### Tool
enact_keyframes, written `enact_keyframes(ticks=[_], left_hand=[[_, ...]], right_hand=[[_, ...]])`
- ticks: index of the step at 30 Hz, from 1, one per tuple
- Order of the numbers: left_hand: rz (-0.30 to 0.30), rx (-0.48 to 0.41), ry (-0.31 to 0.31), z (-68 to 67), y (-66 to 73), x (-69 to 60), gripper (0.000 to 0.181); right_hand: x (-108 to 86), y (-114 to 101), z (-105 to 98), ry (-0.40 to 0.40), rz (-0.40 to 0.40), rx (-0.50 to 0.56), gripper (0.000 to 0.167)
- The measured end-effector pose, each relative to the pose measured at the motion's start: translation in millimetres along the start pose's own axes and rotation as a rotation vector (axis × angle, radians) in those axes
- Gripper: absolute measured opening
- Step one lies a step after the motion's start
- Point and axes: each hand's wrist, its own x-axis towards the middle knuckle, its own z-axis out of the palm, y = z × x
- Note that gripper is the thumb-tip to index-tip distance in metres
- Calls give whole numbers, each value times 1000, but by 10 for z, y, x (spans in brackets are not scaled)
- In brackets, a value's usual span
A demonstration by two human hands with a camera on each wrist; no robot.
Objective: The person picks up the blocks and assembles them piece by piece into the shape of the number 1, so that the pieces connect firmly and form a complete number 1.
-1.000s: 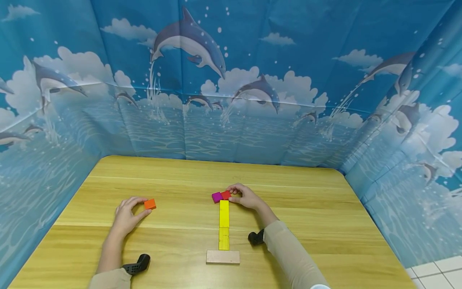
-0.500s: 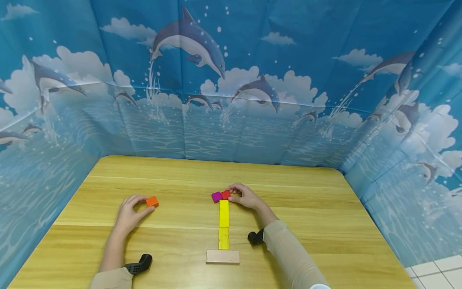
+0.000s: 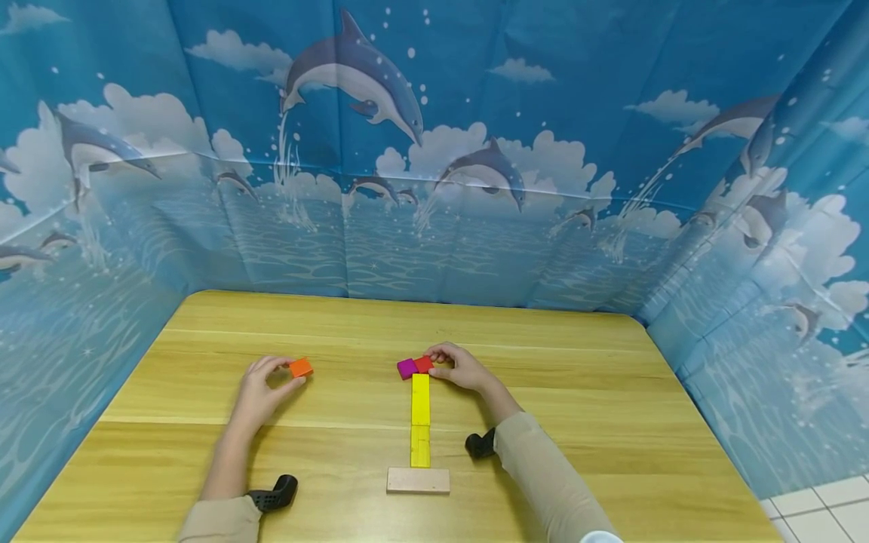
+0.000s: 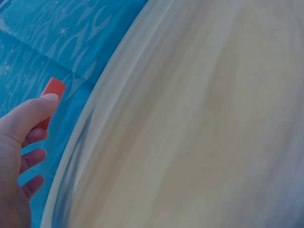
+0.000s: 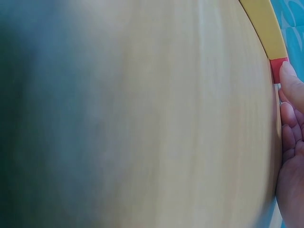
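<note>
My left hand (image 3: 260,394) pinches an orange block (image 3: 302,367) between thumb and fingers, over the left part of the table. In the left wrist view the thumb lies on the face of that orange block (image 4: 55,87). The right hand (image 3: 464,369) holds a red block (image 3: 424,364) by its right side; the right wrist view shows the thumb against the red block (image 5: 278,70). Touching the red block on its left is a purple block (image 3: 406,369). Below them, two yellow blocks (image 3: 421,400) run end to end down to a pale wooden block (image 3: 418,480) lying crosswise.
The wooden table (image 3: 339,452) has its far edge against a blue dolphin-print curtain (image 3: 434,249), which also hangs on both sides. A black device sits at the left wrist (image 3: 274,494), and another at the right wrist (image 3: 480,445).
My left hand has moved right and slightly away from me with the orange block, closer to the purple block. The right hand and the row of blocks have stayed in place.
</note>
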Motion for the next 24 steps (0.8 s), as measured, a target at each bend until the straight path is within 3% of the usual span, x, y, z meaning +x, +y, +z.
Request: enact_keyframes(ticks=[11,24], left_hand=[[15,-12,-26,94,175,103,37],[28,-40,-80,294,332,202,38]], right_hand=[[-8,-31,-5,-4,13,1,32],[-2,-15,-3,-6,11,3,31]])
